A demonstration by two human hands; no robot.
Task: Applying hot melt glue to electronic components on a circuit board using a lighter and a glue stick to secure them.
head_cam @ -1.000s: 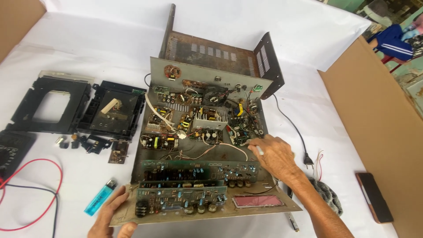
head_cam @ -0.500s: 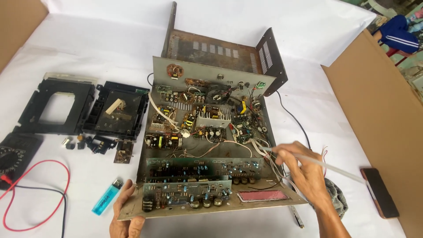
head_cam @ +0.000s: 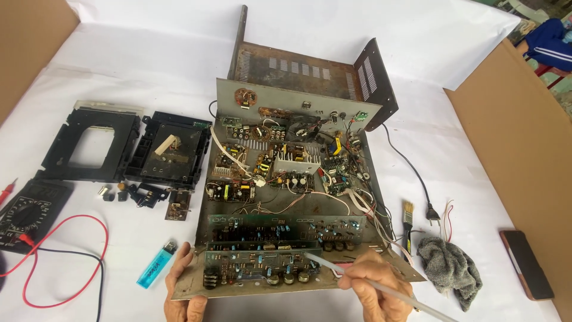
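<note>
Right hand (head_cam: 372, 283) (closed) around white rod (head_cam: 357, 277)

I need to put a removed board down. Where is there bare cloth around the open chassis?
Bare white cloth lies behind the two black frames, and also between the power cord and the cardboard wall. It is crowded by the multimeter, the lighter and the grey rag.

Dark rectangular phone screen (head_cam: 527, 264) at the right edge, beside a brown cardboard sheet (head_cam: 524, 137).
</note>
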